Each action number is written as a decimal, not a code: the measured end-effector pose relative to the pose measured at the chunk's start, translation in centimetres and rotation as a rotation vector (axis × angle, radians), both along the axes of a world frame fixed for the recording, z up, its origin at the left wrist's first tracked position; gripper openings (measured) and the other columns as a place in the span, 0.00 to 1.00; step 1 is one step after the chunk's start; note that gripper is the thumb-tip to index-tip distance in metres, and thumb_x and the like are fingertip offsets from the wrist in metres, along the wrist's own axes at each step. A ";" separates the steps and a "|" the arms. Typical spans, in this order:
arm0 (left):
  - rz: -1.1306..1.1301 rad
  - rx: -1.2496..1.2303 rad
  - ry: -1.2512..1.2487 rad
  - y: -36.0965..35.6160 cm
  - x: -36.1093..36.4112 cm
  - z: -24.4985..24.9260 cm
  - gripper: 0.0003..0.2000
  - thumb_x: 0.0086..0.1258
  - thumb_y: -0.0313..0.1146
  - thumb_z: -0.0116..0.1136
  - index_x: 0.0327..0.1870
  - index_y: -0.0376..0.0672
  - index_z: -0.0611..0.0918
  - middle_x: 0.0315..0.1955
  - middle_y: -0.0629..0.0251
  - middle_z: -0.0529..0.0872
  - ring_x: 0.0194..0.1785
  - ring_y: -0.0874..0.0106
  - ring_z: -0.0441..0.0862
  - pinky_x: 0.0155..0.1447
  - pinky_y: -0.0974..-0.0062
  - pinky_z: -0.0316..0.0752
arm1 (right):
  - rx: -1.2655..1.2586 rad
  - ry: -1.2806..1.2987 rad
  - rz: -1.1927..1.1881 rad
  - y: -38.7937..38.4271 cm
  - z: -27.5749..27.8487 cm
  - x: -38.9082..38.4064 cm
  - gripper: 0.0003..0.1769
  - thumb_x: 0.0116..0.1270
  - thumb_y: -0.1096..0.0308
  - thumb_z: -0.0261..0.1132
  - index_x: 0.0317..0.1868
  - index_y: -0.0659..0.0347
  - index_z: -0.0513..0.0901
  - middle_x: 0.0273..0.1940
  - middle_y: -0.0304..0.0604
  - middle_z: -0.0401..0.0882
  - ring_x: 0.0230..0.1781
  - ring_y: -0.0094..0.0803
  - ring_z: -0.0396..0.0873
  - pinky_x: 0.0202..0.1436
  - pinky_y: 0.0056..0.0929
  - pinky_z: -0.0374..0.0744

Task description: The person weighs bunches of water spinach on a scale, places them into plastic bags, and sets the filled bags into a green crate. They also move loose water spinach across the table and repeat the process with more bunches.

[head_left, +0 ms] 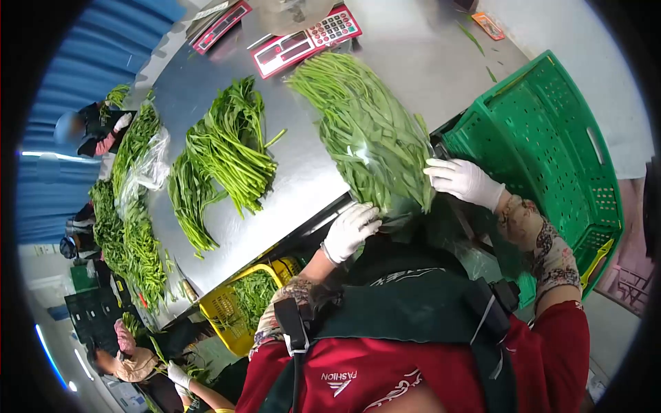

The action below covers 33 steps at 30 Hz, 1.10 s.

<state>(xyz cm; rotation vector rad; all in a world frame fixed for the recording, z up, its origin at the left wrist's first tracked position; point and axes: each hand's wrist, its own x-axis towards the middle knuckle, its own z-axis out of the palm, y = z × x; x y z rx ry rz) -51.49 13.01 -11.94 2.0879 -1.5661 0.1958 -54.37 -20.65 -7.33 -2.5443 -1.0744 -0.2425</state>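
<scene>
A clear plastic bag of water spinach (372, 131) lies on the steel table, its stems pointing away from me and its leafy end near my body. My left hand (351, 230), in a white glove, has its fingers closed on the bag's near edge. At the bag's right side, my gloved right hand (465, 181) grips the plastic by the leafy end. Loose bunches of water spinach (237, 148) rest on the table to the left.
A red-and-white scale (306, 41) stands behind the bag. Green crates (544, 138) are at my right, and a yellow basket (220, 310) with greens sits below the table's left side. More greens (141, 248) line the far left, where other people work.
</scene>
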 end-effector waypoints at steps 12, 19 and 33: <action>1.101 -0.328 1.147 0.8 7.6 2.6 0.11 0.71 0.35 0.53 0.33 0.38 0.82 0.21 0.73 0.79 0.24 0.83 0.72 0.30 0.83 0.68 | 0.911 1.187 -0.791 6.6 1.5 7.0 0.09 0.67 0.66 0.60 0.43 0.63 0.76 0.20 0.34 0.73 0.14 0.18 0.68 0.17 0.19 0.66; 0.860 -0.672 0.854 2.6 6.9 1.0 0.08 0.70 0.31 0.54 0.35 0.37 0.82 0.21 0.69 0.81 0.26 0.83 0.73 0.32 0.81 0.70 | 0.970 0.747 -0.834 8.2 3.1 5.7 0.10 0.67 0.71 0.58 0.47 0.63 0.73 0.24 0.39 0.77 0.16 0.20 0.72 0.22 0.20 0.72; 0.500 -0.611 1.324 -9.3 6.8 10.0 0.14 0.64 0.33 0.62 0.48 0.38 0.78 0.35 0.67 0.83 0.37 0.73 0.81 0.44 0.74 0.75 | 2.243 1.347 0.330 2.9 12.4 7.9 0.19 0.67 0.68 0.59 0.58 0.58 0.72 0.53 0.41 0.75 0.50 0.30 0.76 0.47 0.29 0.79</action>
